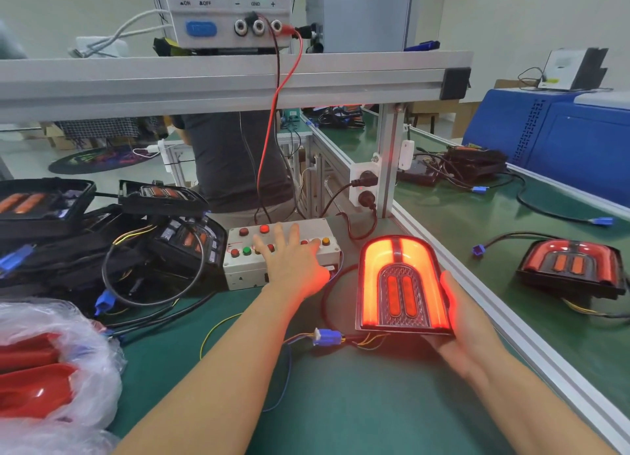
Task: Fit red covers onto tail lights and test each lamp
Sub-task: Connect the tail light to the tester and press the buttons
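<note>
Right of centre, the right hand point(456, 321) cups the lit lamp point(402, 284) from below and along its right edge, tilting its glossy, arch-topped red face up, probably so the glowing strips can be checked. The left hand point(293, 260) lies flat with fingers spread over the button box point(279, 250), a pale casing studded with round coloured buttons, seemingly pressing the test switches. Smooth red covers point(34, 376) wait in crinkled plastic at lower left, and unlit black lamps point(102, 223) pile at left.

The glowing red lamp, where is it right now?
In the head view the lit tail light sits right of centre on the green bench, held by the right hand, just right of the button box that the left hand touches.
</note>
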